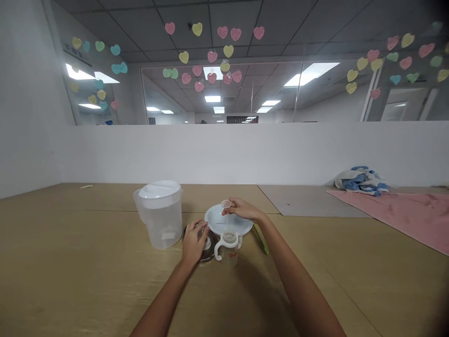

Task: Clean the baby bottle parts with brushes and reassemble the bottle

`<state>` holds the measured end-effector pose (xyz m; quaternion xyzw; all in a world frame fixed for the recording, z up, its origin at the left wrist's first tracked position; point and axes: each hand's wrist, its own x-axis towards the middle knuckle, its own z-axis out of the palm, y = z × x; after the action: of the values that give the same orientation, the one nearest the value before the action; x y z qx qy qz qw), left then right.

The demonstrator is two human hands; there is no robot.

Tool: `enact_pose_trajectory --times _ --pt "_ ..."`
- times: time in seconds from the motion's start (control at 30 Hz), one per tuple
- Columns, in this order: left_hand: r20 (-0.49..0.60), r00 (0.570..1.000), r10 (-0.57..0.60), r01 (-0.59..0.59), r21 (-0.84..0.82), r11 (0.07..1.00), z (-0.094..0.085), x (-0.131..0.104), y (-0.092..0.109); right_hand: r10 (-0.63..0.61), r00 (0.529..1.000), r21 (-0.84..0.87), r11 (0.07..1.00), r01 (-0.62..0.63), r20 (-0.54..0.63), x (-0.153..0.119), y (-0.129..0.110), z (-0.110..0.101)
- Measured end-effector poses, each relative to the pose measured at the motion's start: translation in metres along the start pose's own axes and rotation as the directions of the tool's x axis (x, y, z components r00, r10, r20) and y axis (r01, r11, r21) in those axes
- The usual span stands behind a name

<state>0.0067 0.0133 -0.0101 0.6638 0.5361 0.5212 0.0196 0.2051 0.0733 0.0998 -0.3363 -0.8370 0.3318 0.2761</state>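
Note:
A small clear bottle (232, 255) with white handles stands upright and uncapped. Above and behind it, my right hand (239, 208) pinches a small round translucent piece (226, 204) with a thin part hanging down toward the bottle mouth. A pale blue-white plate (217, 216) lies behind the bottle. To the left, my left hand (195, 238) rests over a dark round lid (207, 255) with a light knob; its fingers are bent around something small and clear that I cannot make out. A translucent pitcher (163, 224) with a white lid stands further left.
A green strip-like object (260, 238) lies right of the plate, under my right forearm. At the far right are a pink cloth (417, 213) and a crumpled blue and white cloth (362, 180). A small flat piece (86, 186) lies at the back left of the brown table (87, 271).

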Motion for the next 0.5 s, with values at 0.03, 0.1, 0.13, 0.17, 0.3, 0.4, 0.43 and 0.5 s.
enact_pose_trajectory --times 0.03,0.1,0.13,0.17,0.3,0.4,0.43,0.5 --pt "0.018 1.000 0.014 -0.014 0.019 1.000 -0.005 -0.003 -0.003 0.021 1.000 -0.066 0.998 -0.022 -0.014 0.000 0.001 -0.001" --pt "0.048 0.998 0.030 -0.033 0.056 0.998 -0.013 -0.006 -0.007 0.083 0.996 -0.256 0.962 -0.091 -0.043 0.002 0.005 0.001" --pt "0.058 0.998 0.034 -0.038 0.072 0.997 -0.015 -0.007 -0.008 0.115 0.992 -0.347 0.929 -0.128 -0.056 0.004 0.007 0.003" --pt "0.067 0.997 0.036 -0.042 0.088 0.995 -0.017 -0.008 -0.008 0.145 0.987 -0.416 0.895 -0.158 -0.063 0.005 0.009 0.005" --pt "0.112 0.993 0.043 -0.060 0.152 0.986 -0.016 -0.006 -0.006 0.245 0.968 -0.515 0.824 -0.236 -0.052 0.008 0.020 0.016" --pt "0.128 0.991 0.040 -0.065 0.202 0.977 -0.017 -0.006 -0.004 0.299 0.953 -0.542 0.795 -0.273 -0.042 0.008 0.027 0.024" --pt "0.133 0.990 0.036 -0.064 0.215 0.974 -0.017 -0.006 -0.003 0.304 0.952 -0.541 0.793 -0.279 -0.044 0.007 0.028 0.026" --pt "0.155 0.988 0.025 -0.063 0.243 0.968 -0.018 -0.007 -0.003 0.293 0.955 -0.526 0.804 -0.276 -0.052 0.007 0.030 0.031"
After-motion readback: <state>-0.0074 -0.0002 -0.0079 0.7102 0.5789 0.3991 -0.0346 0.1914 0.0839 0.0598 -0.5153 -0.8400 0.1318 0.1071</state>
